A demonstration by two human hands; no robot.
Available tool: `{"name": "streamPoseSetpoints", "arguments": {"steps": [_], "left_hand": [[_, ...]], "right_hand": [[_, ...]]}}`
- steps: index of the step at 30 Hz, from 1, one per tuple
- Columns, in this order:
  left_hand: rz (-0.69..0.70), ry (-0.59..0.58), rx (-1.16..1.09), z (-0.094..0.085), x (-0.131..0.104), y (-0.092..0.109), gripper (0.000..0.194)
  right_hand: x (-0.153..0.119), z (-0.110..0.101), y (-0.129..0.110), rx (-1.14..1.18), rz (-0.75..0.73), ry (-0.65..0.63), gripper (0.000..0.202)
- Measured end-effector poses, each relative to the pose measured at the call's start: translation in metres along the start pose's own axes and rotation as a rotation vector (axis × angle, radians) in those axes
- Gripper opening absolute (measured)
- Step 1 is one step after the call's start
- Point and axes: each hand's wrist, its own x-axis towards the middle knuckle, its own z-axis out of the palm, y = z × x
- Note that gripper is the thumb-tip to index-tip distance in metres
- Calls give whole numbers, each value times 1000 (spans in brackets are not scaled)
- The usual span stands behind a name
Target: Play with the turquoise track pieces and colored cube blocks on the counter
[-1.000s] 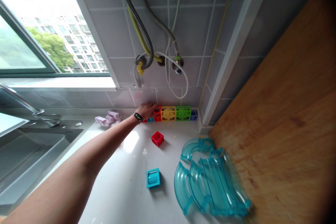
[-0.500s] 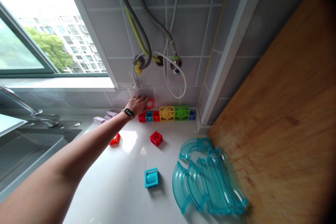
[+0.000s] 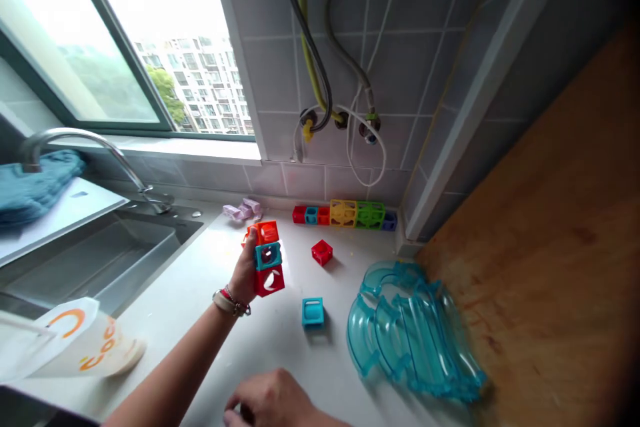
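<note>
Upright above the white counter, my left hand (image 3: 245,273) is wrapped round a stack of joined cube blocks: orange-red on top (image 3: 268,232), teal in the middle (image 3: 269,256), red at the bottom (image 3: 269,281). Low in the picture is my right hand (image 3: 273,397), its fingers curled; the underside is hidden, so I cannot make out what it holds, if anything. A loose red block (image 3: 322,252) and a teal block (image 3: 313,313) lie on the counter. Along the wall runs a row of red, teal, yellow, green and blue blocks (image 3: 343,213).
Clear teal track pieces (image 3: 415,340) lie at the right beside a wooden board (image 3: 545,267). Lilac pieces (image 3: 243,210) are near the wall. A drink cup (image 3: 80,340) stands at lower left, by the sink (image 3: 135,267). Hoses (image 3: 317,67) hang on the wall.
My left hand has come back from the wall and now grips the stack. My right hand has appeared at the bottom. The view has shifted left, bringing in the cup.
</note>
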Motion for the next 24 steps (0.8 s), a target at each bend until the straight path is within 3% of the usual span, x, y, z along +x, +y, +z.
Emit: {"name": "streamPoseSetpoints", "arguments": {"steps": [2, 5, 9, 11, 14, 17, 20, 22, 24], "left_hand": [[-117, -82, -142, -16, -16, -9, 64], [-174, -158, -251, -29, -22, -17, 66], [-313, -202, -403, -28, -23, -28, 65], [-389, -228, -489, -25, -25, -35, 63], [-512, -291, -556, -24, -26, -47, 65], [-522, -373, -605, -25, -24, -57, 69], [-509, -394, -621, -25, -23, -60, 69], [-535, -419, -621, -24, -23, -60, 69], [-543, -439, -623, -21, -25, -59, 67]], "right_hand": [[0, -7, 0, 122, 62, 44, 16], [-1, -10, -2, 193, 116, 106, 21], [-4, -12, -9, 200, 59, 204, 27], [-2, -24, -17, 205, -19, 282, 26], [13, -64, -35, 198, -111, 326, 17], [43, -118, -39, 65, 29, 402, 17], [75, -163, -22, -154, 112, 480, 26], [91, -183, -5, -219, 157, 360, 36], [101, -194, 7, -248, 139, 156, 43]]}}
